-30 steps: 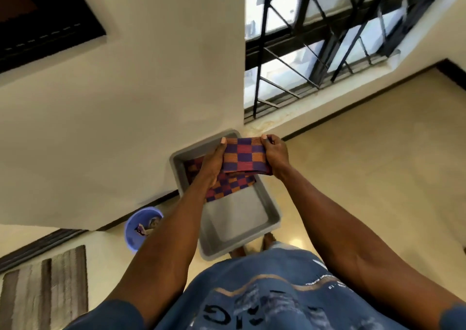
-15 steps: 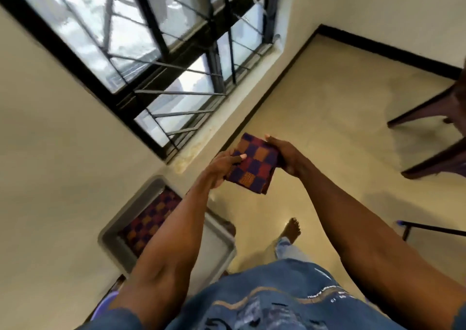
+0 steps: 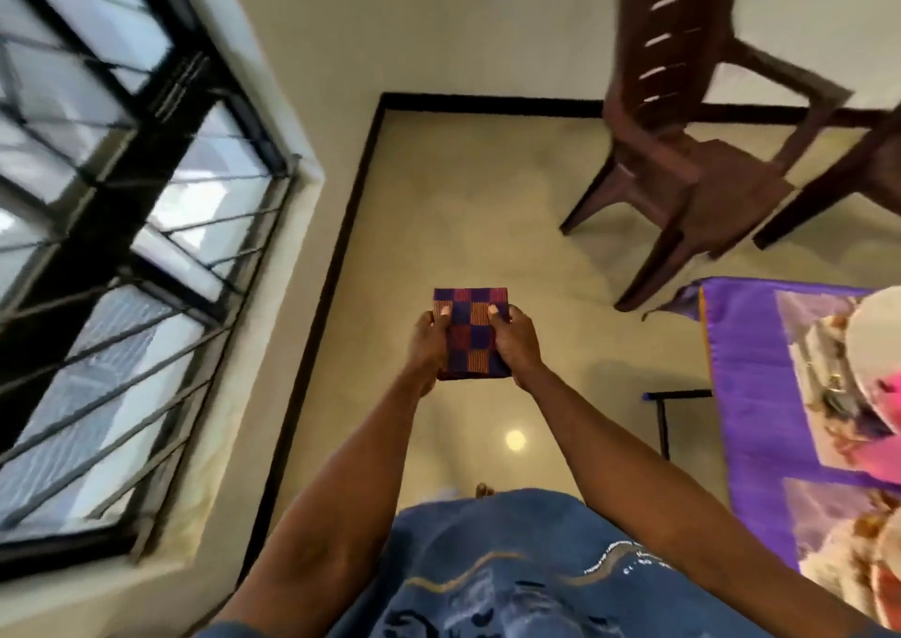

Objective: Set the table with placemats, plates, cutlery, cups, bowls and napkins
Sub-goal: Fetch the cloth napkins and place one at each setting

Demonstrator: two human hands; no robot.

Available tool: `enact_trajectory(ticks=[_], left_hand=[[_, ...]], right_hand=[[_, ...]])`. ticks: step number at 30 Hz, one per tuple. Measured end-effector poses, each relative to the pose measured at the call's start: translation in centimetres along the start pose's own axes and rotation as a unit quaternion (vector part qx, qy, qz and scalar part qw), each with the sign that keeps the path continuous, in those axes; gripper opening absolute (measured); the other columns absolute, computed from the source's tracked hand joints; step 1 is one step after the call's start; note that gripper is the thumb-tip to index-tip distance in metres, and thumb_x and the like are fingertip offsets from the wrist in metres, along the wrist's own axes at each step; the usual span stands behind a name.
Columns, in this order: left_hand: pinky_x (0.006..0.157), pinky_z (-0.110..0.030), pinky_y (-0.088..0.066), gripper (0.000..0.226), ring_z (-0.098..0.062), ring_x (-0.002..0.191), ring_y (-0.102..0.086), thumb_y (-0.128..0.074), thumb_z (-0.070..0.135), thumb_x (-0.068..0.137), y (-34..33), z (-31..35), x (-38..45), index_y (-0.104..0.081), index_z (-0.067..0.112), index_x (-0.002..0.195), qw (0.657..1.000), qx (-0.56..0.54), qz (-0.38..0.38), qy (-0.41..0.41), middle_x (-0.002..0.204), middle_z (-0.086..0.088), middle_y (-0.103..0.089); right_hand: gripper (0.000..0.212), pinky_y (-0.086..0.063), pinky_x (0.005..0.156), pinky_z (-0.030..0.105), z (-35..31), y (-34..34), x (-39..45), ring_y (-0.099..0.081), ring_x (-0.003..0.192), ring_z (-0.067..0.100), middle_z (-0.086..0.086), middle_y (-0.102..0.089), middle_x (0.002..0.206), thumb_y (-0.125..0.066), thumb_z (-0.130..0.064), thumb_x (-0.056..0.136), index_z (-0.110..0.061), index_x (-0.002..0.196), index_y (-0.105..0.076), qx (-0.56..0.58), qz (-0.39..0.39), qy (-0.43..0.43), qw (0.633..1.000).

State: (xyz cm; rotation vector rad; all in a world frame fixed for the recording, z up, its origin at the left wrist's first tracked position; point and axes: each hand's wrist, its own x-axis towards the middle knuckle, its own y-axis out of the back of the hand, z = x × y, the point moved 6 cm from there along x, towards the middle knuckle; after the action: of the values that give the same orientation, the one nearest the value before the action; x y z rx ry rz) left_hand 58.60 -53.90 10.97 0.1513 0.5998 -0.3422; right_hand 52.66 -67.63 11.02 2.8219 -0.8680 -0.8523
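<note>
Checked napkin [image 3: 470, 332] held flat between both hands, thumbs on top.

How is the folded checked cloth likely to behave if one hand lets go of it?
The checked cloth is probably light, since the left hand and right hand pinch it by thumbs at its sides. Folded, it keeps a flat rectangle, but it is likely floppy and could unfold from a single grip.

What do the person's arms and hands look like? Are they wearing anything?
Both arms are bare down to the left hand and right hand: no gloves, watch or rings show. Short dark blue sleeves peek in at the bottom corners. The blue shirt has pale print.
</note>
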Motion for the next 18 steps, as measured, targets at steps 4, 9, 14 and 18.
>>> enact_trajectory(ticks=[4, 9, 14, 18], left_hand=[[0.078, -0.055, -0.058, 0.034, -0.029, 0.092, -0.069, -0.039, 0.054, 0.097, -8.4, 3.6, 6.2, -0.054, 0.024, 0.097, 0.985, 0.149, -0.050, -0.069, 0.103, -0.007, -0.069], [0.079, -0.043, -0.058, 0.044, -0.023, 0.089, -0.067, -0.031, 0.047, 0.104, -21.7, 9.3, 11.5, -0.061, 0.014, 0.104, 0.939, 0.279, -0.165, -0.118, 0.104, -0.007, -0.070], [0.083, -0.045, -0.056, 0.052, -0.027, 0.090, -0.067, -0.030, 0.050, 0.103, -32.9, 13.7, 17.3, -0.065, 0.012, 0.103, 0.878, 0.355, -0.280, -0.160, 0.102, -0.009, -0.072], [0.088, -0.046, -0.055, 0.049, -0.027, 0.096, -0.066, -0.028, 0.047, 0.105, -41.6, 17.5, 18.7, -0.063, 0.013, 0.113, 0.806, 0.401, -0.397, -0.179, 0.109, -0.009, -0.069]], right_hand=[[0.038, -0.046, 0.068, 0.028, -1.5, 7.2, 4.2, -0.062, 0.089, 0.021, 0.007, -0.066, 0.103, -0.042, -0.038, 0.103, -0.006, 0.111, -0.059, 0.004, 0.131, -0.001, 0.991], [0.048, -0.037, 0.069, 0.026, -2.4, 17.7, 9.7, -0.063, 0.095, 0.030, 0.015, -0.068, 0.106, -0.035, -0.040, 0.105, -0.002, 0.109, -0.063, 0.049, 0.295, -0.042, 0.953], [0.053, -0.043, 0.057, 0.020, -2.8, 25.1, 15.4, -0.063, 0.084, 0.025, 0.010, -0.070, 0.101, -0.036, -0.050, 0.102, -0.007, 0.109, -0.067, 0.182, 0.388, -0.106, 0.897], [0.035, -0.056, 0.059, 0.025, -4.4, 29.4, 17.7, -0.068, 0.077, 0.020, 0.006, -0.071, 0.097, -0.062, -0.046, 0.092, -0.014, 0.104, -0.065, 0.370, 0.434, -0.108, 0.815]])
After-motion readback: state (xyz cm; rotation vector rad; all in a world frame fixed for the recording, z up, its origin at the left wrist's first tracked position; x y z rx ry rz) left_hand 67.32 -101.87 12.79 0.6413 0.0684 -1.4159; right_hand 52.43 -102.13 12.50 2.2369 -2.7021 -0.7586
